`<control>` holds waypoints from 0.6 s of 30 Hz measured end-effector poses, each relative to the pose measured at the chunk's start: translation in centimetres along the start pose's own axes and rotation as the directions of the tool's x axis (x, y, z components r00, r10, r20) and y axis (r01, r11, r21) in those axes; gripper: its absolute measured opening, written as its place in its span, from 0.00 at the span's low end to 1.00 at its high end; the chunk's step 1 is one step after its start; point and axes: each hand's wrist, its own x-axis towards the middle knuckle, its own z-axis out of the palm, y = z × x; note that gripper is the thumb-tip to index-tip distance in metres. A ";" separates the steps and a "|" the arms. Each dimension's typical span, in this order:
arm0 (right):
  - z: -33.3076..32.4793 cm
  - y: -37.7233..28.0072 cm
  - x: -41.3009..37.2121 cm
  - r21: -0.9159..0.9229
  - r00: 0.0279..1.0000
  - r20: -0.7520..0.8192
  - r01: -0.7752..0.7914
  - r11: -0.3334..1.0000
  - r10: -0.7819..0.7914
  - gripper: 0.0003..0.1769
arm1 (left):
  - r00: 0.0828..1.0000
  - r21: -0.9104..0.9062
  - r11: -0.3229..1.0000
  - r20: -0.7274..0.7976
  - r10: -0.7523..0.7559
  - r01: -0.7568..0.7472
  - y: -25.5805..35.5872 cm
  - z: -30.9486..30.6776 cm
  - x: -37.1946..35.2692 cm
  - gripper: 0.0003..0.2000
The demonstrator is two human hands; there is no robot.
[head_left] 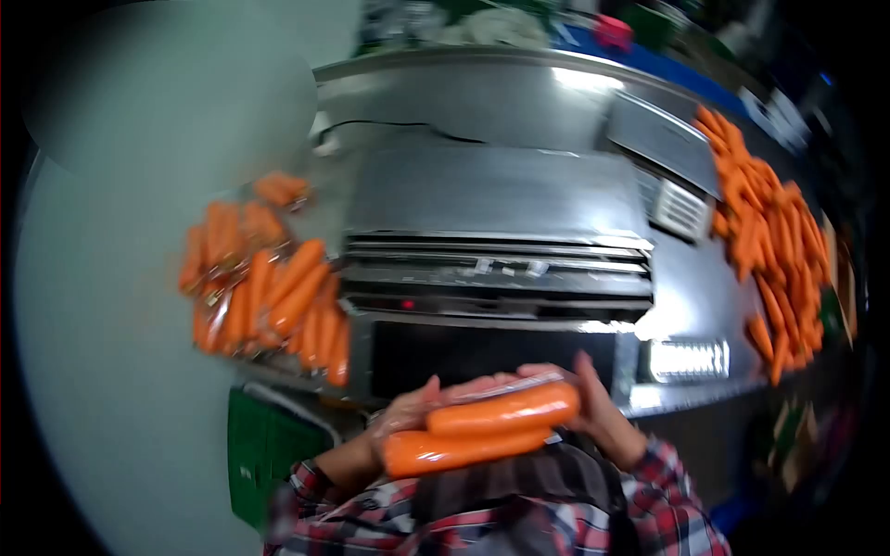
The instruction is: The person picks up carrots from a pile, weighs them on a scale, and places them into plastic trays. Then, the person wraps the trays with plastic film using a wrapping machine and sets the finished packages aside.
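Close to my body, both hands hold a pack of carrots (503, 410) in clear, shiny film. At least two large carrots show in it, lying side by side and slightly tilted. My left hand (405, 410) grips the pack's left end, its fingers partly behind the film. At the other end, my right hand (591, 397) is curled round the pack with the thumb up. Just beyond the hands lies the dark front plate (491, 357) of a wide steel machine (501, 195) with a small red light.
Film-wrapped carrots (269, 287) are piled left of the machine. Loose carrots (774, 241) form a heap at the right edge of the steel table (681, 301). A keypad device (681, 211) stands between machine and heap. A green bin (264, 454) is below left; a black cable (399, 123) runs behind.
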 end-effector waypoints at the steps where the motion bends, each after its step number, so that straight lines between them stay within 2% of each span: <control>1: 0.5 -0.1 -0.3 -0.116 0.996 0.054 0.072 0.991 -0.066 0.45 | 0.995 0.076 0.994 0.062 0.076 -0.080 0.4 -3.6 -1.3 0.38; 2: 1.8 0.1 -1.6 -0.276 0.965 -0.251 0.007 0.961 -0.079 0.42 | 0.976 0.172 0.962 0.081 0.200 -0.212 0.5 -3.4 -3.5 0.39; 3: 2.8 -0.2 -1.3 -0.370 0.934 -0.335 -0.012 0.929 -0.122 0.37 | 0.944 0.264 0.906 0.107 0.312 -0.329 0.7 -3.0 -5.1 0.40; 4: 3.2 -0.2 -0.7 -0.381 0.922 -0.371 -0.039 0.924 -0.115 0.35 | 0.878 0.667 0.619 0.118 0.463 -0.416 0.2 -1.0 -5.7 0.36; 5: 3.9 0.0 0.0 -0.387 0.903 -0.415 -0.063 0.920 -0.113 0.32 | 0.814 0.666 0.602 0.015 0.580 -0.441 0.4 -1.5 -6.0 0.33; 7: 5.3 0.0 1.7 -0.441 0.954 -0.252 0.037 0.897 -0.163 0.31 | 0.630 0.676 0.563 -0.185 0.754 -0.475 0.8 -3.9 -6.3 0.29; 8: 6.0 -0.4 3.0 -0.463 0.967 -0.161 0.103 0.880 -0.198 0.30 | 0.595 0.537 0.583 -0.175 0.784 -0.610 1.5 -4.4 -6.7 0.23; 9: 7.3 -0.6 3.8 -0.505 0.945 -0.099 0.221 0.834 -0.310 0.29 | 0.542 0.531 0.521 -0.132 0.830 -0.668 2.3 -4.1 -7.5 0.22; 11: 6.4 -1.5 4.8 -0.471 0.844 -0.060 0.447 0.761 -0.533 0.26 | 0.425 0.502 0.395 -0.059 0.903 -0.770 3.7 -3.0 -9.4 0.21; 13: 6.0 -3.8 3.2 -0.597 0.723 -0.010 0.550 0.584 -0.691 0.23 | 0.121 0.489 0.048 0.120 0.985 -0.871 7.4 -2.1 -10.1 0.20; 14: 4.6 -4.7 2.0 -0.652 0.652 -0.044 0.556 0.516 -0.757 0.20 | 0.050 0.463 -0.020 0.138 0.989 -0.886 9.8 -2.8 -11.3 0.21; 15: 3.8 -5.5 0.7 -0.749 0.571 -0.130 0.479 0.458 -0.810 0.19 | -0.001 0.435 -0.068 0.153 0.988 -0.898 12.5 -3.4 -12.4 0.21; 16: 2.6 -5.9 -0.1 -0.805 0.519 -0.178 0.412 0.427 -0.836 0.19 | -0.113 0.490 -0.141 0.086 0.990 -0.860 14.4 -2.7 -12.2 0.24; 17: 0.7 -6.4 -1.6 -0.858 0.427 -0.237 0.329 0.395 -0.872 0.19 | -0.055 0.506 -0.125 0.150 0.987 -0.853 18.9 -4.8 -13.3 0.26; 18: -1.7 -6.6 -2.9 -0.880 0.425 -0.250 0.275 0.387 -0.870 0.17 | -0.198 0.650 -0.275 0.191 0.961 -0.708 21.6 -5.6 -13.4 0.25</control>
